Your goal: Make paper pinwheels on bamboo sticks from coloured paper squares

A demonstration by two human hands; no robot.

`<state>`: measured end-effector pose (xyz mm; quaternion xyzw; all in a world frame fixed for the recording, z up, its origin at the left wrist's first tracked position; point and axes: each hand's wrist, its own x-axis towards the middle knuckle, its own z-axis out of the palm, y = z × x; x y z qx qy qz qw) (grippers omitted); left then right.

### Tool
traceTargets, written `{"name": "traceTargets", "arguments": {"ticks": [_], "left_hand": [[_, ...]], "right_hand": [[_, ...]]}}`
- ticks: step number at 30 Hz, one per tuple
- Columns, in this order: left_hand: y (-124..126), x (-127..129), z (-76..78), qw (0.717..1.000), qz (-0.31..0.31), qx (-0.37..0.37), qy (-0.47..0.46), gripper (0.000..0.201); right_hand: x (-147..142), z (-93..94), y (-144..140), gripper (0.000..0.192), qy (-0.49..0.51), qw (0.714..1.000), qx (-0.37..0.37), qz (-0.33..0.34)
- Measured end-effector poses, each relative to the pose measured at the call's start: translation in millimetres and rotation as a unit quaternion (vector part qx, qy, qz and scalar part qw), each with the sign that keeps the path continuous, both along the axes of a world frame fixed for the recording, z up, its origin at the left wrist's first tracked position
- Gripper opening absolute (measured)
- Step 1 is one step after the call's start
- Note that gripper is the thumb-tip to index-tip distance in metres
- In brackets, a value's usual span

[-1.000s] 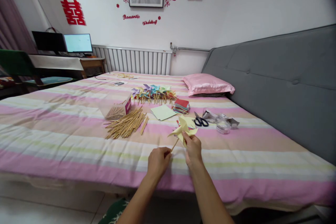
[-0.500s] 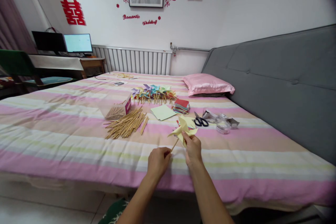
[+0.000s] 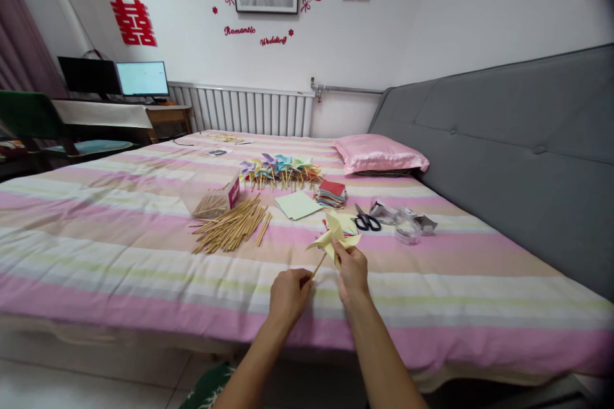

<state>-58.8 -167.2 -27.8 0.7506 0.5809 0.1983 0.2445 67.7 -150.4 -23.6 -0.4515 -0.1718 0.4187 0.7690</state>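
Note:
I hold a pale yellow paper pinwheel (image 3: 332,234) above the striped bed (image 3: 119,249). My left hand (image 3: 288,297) grips the lower end of its wooden stick (image 3: 318,264). My right hand (image 3: 352,271) pinches the paper blades from below, where stick and paper meet. Just beyond my hands lie black scissors (image 3: 367,222) and a pale green paper sheet (image 3: 298,205). A loose pile of wooden sticks (image 3: 233,227) lies to the left beside a stick box (image 3: 215,199).
Finished coloured pinwheels (image 3: 281,170) lie in a row further back, with a stack of coloured paper squares (image 3: 330,193) near them. Clear plastic packaging (image 3: 407,223) sits at the right. A pink pillow (image 3: 378,153), grey headboard (image 3: 518,160) and a desk with monitors (image 3: 115,80) surround the bed.

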Motion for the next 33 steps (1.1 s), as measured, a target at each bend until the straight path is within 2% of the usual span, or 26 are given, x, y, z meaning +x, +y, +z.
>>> {"name": "traceTargets", "arguments": {"ticks": [9, 18, 28, 33], "left_hand": [[2.4, -0.9, -5.4, 1.000, -0.001, 0.005, -0.021, 0.018], [0.2, 0.2, -0.1, 1.000, -0.003, -0.002, 0.004, 0.018], [1.8, -1.1, -4.9, 1.000, -0.005, 0.014, -0.023, 0.017], [-0.3, -0.2, -0.4, 1.000, 0.002, -0.004, -0.001, 0.020]], "right_hand": [[0.1, -0.4, 0.1, 0.036, 0.001, 1.000, -0.001, 0.003], [0.4, -4.3, 1.3, 0.036, -0.001, 1.000, 0.004, 0.004], [0.7, -6.1, 2.8, 0.038, -0.004, 1.000, 0.005, 0.004], [0.6, -5.8, 2.4, 0.039, -0.005, 1.000, 0.010, 0.002]]}}
